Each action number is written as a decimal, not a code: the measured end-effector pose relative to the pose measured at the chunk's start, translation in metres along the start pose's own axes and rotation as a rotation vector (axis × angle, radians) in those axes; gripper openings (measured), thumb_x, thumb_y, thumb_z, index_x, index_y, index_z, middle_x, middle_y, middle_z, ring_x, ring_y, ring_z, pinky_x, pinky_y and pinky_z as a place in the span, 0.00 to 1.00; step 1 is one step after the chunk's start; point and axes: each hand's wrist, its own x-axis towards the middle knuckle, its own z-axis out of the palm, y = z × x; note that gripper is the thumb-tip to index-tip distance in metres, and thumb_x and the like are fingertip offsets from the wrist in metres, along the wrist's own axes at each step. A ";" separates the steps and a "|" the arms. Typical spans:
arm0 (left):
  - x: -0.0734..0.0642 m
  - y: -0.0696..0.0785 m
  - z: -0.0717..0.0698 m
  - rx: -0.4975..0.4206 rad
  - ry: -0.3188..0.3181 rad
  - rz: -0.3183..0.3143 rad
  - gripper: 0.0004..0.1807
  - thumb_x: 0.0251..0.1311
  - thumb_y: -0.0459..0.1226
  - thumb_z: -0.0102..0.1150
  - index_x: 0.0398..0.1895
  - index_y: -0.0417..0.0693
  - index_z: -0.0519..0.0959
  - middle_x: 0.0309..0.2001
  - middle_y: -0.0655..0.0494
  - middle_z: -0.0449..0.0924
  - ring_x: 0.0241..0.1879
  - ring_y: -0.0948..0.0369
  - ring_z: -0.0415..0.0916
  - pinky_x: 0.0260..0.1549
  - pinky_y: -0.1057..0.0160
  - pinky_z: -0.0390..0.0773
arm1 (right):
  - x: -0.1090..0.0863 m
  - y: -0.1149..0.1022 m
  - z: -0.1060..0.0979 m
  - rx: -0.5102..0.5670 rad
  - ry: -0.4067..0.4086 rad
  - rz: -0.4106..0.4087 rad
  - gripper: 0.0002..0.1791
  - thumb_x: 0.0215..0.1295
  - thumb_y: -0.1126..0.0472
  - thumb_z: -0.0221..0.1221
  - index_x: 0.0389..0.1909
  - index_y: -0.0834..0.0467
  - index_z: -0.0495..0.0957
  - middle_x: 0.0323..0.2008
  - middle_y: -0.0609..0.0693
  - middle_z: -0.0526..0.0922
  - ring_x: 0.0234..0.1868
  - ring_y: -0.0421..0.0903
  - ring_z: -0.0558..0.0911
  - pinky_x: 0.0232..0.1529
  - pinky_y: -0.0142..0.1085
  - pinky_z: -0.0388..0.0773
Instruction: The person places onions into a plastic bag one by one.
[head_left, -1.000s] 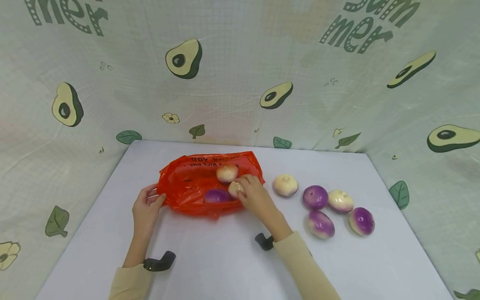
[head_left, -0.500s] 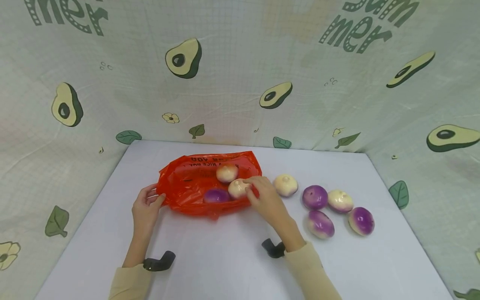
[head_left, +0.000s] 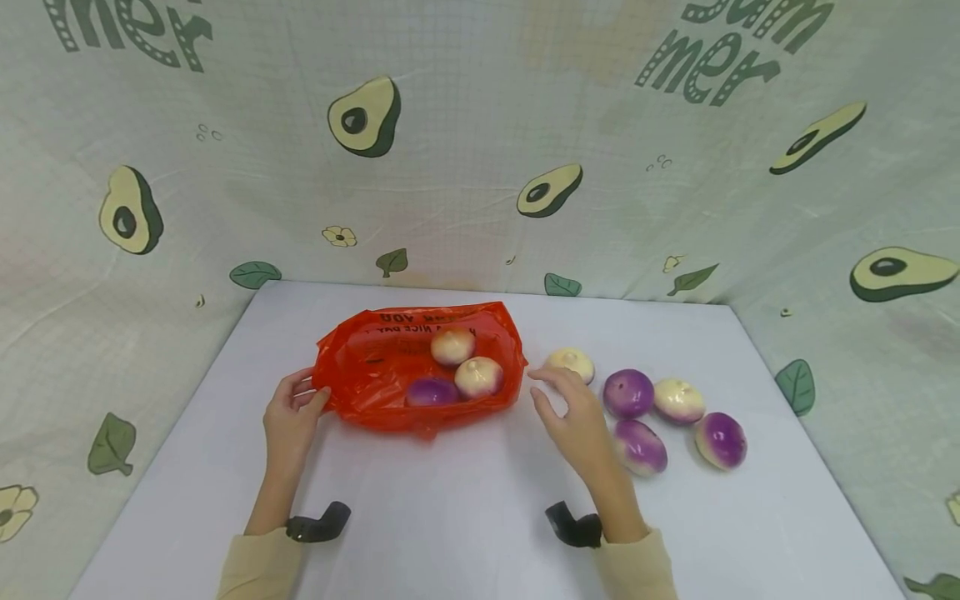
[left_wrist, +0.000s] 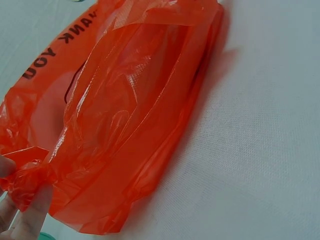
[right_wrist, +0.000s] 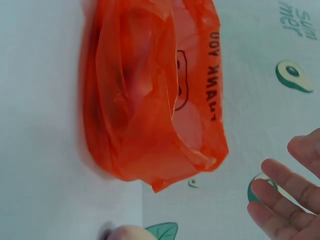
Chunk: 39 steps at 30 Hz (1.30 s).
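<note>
A red plastic bag [head_left: 356, 367] lies on the table with its mouth held wide. At its left end, my left hand [head_left: 291, 421] pinches the gathered rim, as the left wrist view shows with the crumpled plastic [left_wrist: 30, 180] between thumb and fingers. Three turnips show inside: a pale one [head_left: 453, 346] at the back, another pale one [head_left: 478, 378] at the right, and a purple one [head_left: 431, 392] in front. My right hand [head_left: 585, 425] is off the bag's right side, fingers spread and holding nothing. Its fingers partly cover a white turnip [head_left: 572, 362] on the table.
Several more turnips sit right of my right hand: two purple ones [head_left: 628, 393] one before the other, a whitish one [head_left: 679, 402] and a purple-and-white one [head_left: 722, 441]. A curtain printed with avocados [head_left: 367, 117] rises behind the white table [head_left: 420, 517].
My right hand has let go of the white-topped turnip inside the bag and drawn back to the right, out of the bag. My left hand has stayed on the rim.
</note>
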 end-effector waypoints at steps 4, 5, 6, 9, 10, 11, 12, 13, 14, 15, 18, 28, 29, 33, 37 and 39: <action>-0.003 0.006 -0.001 0.020 0.003 -0.018 0.24 0.62 0.45 0.54 0.60 0.48 0.69 0.52 0.45 0.74 0.41 0.64 0.73 0.32 0.83 0.74 | -0.009 0.005 -0.006 0.026 0.061 -0.041 0.14 0.55 0.69 0.63 0.44 0.60 0.80 0.44 0.52 0.83 0.50 0.48 0.79 0.57 0.25 0.70; -0.003 0.007 -0.001 0.019 -0.001 -0.014 0.23 0.63 0.44 0.54 0.60 0.47 0.69 0.52 0.45 0.74 0.40 0.65 0.73 0.32 0.84 0.73 | -0.011 0.007 -0.008 0.031 0.072 -0.045 0.15 0.54 0.70 0.63 0.44 0.61 0.80 0.44 0.53 0.83 0.50 0.48 0.79 0.57 0.22 0.67; -0.003 0.008 -0.001 0.011 -0.002 -0.023 0.23 0.63 0.43 0.54 0.60 0.48 0.69 0.52 0.46 0.74 0.39 0.67 0.73 0.32 0.85 0.73 | -0.013 0.008 -0.009 0.038 0.082 -0.048 0.15 0.54 0.70 0.63 0.44 0.62 0.79 0.44 0.54 0.83 0.50 0.49 0.79 0.58 0.19 0.65; -0.002 0.008 -0.002 0.006 -0.007 -0.033 0.23 0.63 0.42 0.54 0.60 0.48 0.69 0.52 0.46 0.74 0.37 0.73 0.71 0.31 0.86 0.72 | -0.019 0.014 -0.014 0.044 0.110 -0.046 0.15 0.53 0.71 0.63 0.44 0.64 0.79 0.44 0.57 0.82 0.50 0.51 0.78 0.59 0.17 0.62; -0.002 0.008 -0.002 0.008 -0.008 -0.033 0.23 0.63 0.42 0.54 0.60 0.48 0.69 0.52 0.46 0.74 0.36 0.75 0.71 0.31 0.86 0.72 | -0.021 0.016 -0.016 0.046 0.115 -0.041 0.15 0.53 0.72 0.62 0.44 0.64 0.79 0.44 0.57 0.82 0.50 0.51 0.78 0.59 0.17 0.62; -0.002 0.008 -0.002 0.008 -0.008 -0.032 0.23 0.63 0.42 0.54 0.60 0.48 0.69 0.52 0.46 0.74 0.36 0.75 0.71 0.31 0.86 0.72 | -0.023 0.018 -0.018 0.037 0.121 -0.031 0.15 0.53 0.72 0.63 0.44 0.64 0.79 0.44 0.57 0.82 0.50 0.51 0.78 0.59 0.17 0.62; -0.002 0.007 -0.002 0.009 -0.007 -0.030 0.23 0.63 0.42 0.54 0.60 0.48 0.69 0.52 0.46 0.74 0.36 0.74 0.71 0.31 0.86 0.72 | -0.026 0.020 -0.020 0.034 0.126 -0.018 0.15 0.53 0.72 0.63 0.44 0.64 0.79 0.44 0.57 0.82 0.50 0.51 0.77 0.59 0.17 0.61; -0.002 0.007 -0.002 0.011 -0.006 -0.028 0.23 0.63 0.42 0.54 0.60 0.48 0.69 0.52 0.46 0.74 0.37 0.73 0.71 0.31 0.86 0.72 | -0.028 0.022 -0.022 0.028 0.129 -0.003 0.15 0.53 0.72 0.63 0.44 0.64 0.79 0.45 0.57 0.82 0.50 0.52 0.77 0.58 0.16 0.61; -0.002 0.007 -0.001 0.010 -0.003 -0.025 0.23 0.63 0.42 0.54 0.60 0.48 0.69 0.52 0.46 0.74 0.37 0.71 0.72 0.31 0.85 0.72 | -0.030 0.024 -0.024 0.019 0.136 0.011 0.15 0.52 0.72 0.63 0.44 0.64 0.79 0.45 0.57 0.82 0.50 0.52 0.77 0.58 0.15 0.60; -0.002 0.007 -0.001 0.010 -0.002 -0.023 0.22 0.63 0.42 0.54 0.60 0.48 0.69 0.52 0.47 0.74 0.38 0.69 0.72 0.30 0.85 0.72 | -0.032 0.026 -0.026 0.011 0.141 0.023 0.15 0.52 0.72 0.63 0.44 0.64 0.79 0.45 0.57 0.82 0.50 0.52 0.76 0.57 0.14 0.60; -0.002 0.007 0.000 -0.005 0.007 -0.022 0.23 0.62 0.42 0.54 0.60 0.47 0.69 0.51 0.46 0.74 0.40 0.63 0.74 0.29 0.85 0.72 | -0.039 0.031 -0.033 -0.014 0.165 0.054 0.16 0.51 0.72 0.64 0.43 0.65 0.78 0.45 0.58 0.81 0.51 0.50 0.76 0.55 0.12 0.60; 0.008 -0.017 0.003 0.003 0.004 0.008 0.26 0.60 0.52 0.54 0.60 0.54 0.70 0.50 0.51 0.74 0.41 0.67 0.75 0.33 0.78 0.77 | -0.056 0.049 -0.053 -0.001 0.186 0.273 0.17 0.54 0.70 0.63 0.47 0.61 0.78 0.49 0.54 0.79 0.52 0.20 0.66 0.55 0.12 0.59; 0.009 -0.017 0.003 0.005 0.003 0.003 0.26 0.60 0.52 0.54 0.60 0.54 0.69 0.50 0.51 0.74 0.41 0.67 0.75 0.35 0.75 0.79 | -0.058 0.051 -0.055 0.001 0.185 0.289 0.17 0.55 0.69 0.63 0.47 0.61 0.78 0.49 0.53 0.79 0.52 0.19 0.66 0.54 0.11 0.60; 0.022 -0.042 0.008 0.023 0.020 0.013 0.26 0.59 0.56 0.53 0.59 0.60 0.70 0.50 0.56 0.74 0.42 0.66 0.75 0.35 0.76 0.79 | -0.063 0.054 -0.059 -0.003 0.194 0.328 0.16 0.55 0.68 0.63 0.46 0.60 0.79 0.49 0.52 0.79 0.51 0.18 0.67 0.53 0.11 0.60; 0.038 -0.075 0.014 0.011 0.045 0.020 0.26 0.55 0.60 0.55 0.57 0.68 0.70 0.48 0.62 0.75 0.41 0.66 0.75 0.33 0.77 0.78 | -0.068 0.058 -0.062 -0.015 0.200 0.371 0.15 0.56 0.66 0.63 0.46 0.60 0.78 0.48 0.50 0.79 0.51 0.17 0.66 0.53 0.10 0.59; 0.038 -0.075 0.014 0.009 0.047 0.016 0.26 0.55 0.60 0.55 0.57 0.69 0.70 0.48 0.62 0.75 0.42 0.64 0.76 0.34 0.76 0.78 | -0.070 0.060 -0.063 -0.022 0.202 0.388 0.15 0.56 0.66 0.63 0.46 0.61 0.78 0.47 0.50 0.79 0.51 0.16 0.66 0.54 0.10 0.58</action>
